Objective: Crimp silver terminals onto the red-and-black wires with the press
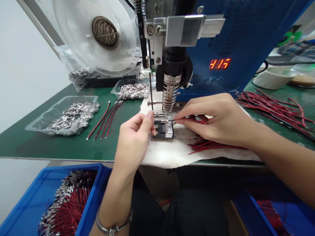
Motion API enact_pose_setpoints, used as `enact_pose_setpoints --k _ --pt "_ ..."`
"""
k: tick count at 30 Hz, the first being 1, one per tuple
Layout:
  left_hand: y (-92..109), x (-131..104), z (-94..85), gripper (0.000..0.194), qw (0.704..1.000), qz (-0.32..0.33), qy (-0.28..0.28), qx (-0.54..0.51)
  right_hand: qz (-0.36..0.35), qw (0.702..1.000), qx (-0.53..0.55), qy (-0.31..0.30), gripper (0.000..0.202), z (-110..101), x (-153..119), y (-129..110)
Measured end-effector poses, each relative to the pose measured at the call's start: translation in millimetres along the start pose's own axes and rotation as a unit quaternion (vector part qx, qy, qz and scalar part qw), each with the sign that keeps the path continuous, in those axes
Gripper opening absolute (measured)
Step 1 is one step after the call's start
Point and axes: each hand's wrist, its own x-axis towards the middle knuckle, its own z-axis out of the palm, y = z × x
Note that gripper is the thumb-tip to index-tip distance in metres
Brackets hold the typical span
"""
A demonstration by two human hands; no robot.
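Note:
My right hand pinches thin red and black wires at the right of a small black fixture. A small metal part lies on top of the fixture, by the ends of the wires. At the fixture's left side is my left hand, its thumb and forefinger closed together; whatever is between them is too small to make out. Straight above the fixture hangs the spring-wrapped tip of the blue machine. More red wires lie on the white cloth below my right hand.
Clear trays of metal parts and several finished-looking wires are on the green table at left. A wire pile lies right. Blue bins stand below; a large reel is at upper left.

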Motion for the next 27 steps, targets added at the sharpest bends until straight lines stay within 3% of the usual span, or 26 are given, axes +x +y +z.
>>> enact_pose_setpoints --k 16,19,22,24,27 --pt "2 2 2.2 0.041 0.999 -0.013 0.003 -0.033 -0.032 0.999 -0.01 0.035 0.012 -1 -1 -1" --pt "5 0 2.4 0.038 0.995 0.0 0.044 -0.085 -0.056 0.997 -0.01 0.047 0.01 -6 0 -5" --pt "12 -16 1.7 0.034 0.985 0.064 0.103 -0.123 -0.049 0.995 0.008 0.085 0.009 -13 0 -21" --pt "18 -34 3.5 0.031 0.987 0.076 0.08 -0.121 -0.015 0.991 0.046 0.124 0.007 -14 -2 -39" --pt "26 -62 12.8 0.011 0.996 0.01 -0.02 -0.089 0.059 0.972 0.125 0.188 0.005 -6 -4 -66"
